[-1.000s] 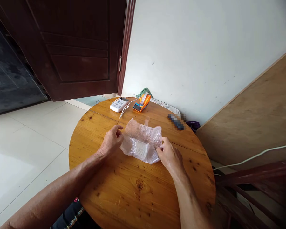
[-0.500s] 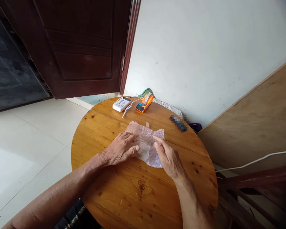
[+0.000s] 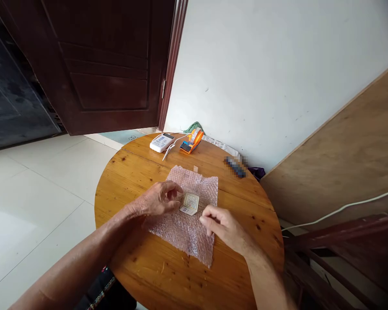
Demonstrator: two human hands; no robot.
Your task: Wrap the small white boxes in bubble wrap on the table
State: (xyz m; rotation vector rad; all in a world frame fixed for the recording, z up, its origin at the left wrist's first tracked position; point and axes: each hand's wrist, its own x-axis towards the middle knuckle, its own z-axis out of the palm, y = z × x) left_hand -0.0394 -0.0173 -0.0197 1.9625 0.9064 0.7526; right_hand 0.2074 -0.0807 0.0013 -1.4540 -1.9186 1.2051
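Observation:
A sheet of bubble wrap (image 3: 184, 232) lies spread out on the round wooden table (image 3: 148, 267). On its middle sits a small cream box (image 3: 190, 203) with printed text and a dark border. My left hand (image 3: 163, 199) is just left of the box, its curled fingers and thumb apart with nothing between them. Over the right part of the wrap is my right hand (image 3: 222, 224), thumb and forefinger drawn together. No object shows between them, and it stays apart from the box.
Toward the back stand an orange tape dispenser (image 3: 192, 141) and a white device (image 3: 161, 142) with a cable. A blurred dark object (image 3: 235, 167) lies at the back right. A small piece of tape (image 3: 195, 169) sticks out behind the wrap. The wall borders the table's far side.
The bubble wrap that covered the box has been unfolded toward me, so the box now lies bare. My right hand has moved lower and its fingers have closed. My left hand has curled.

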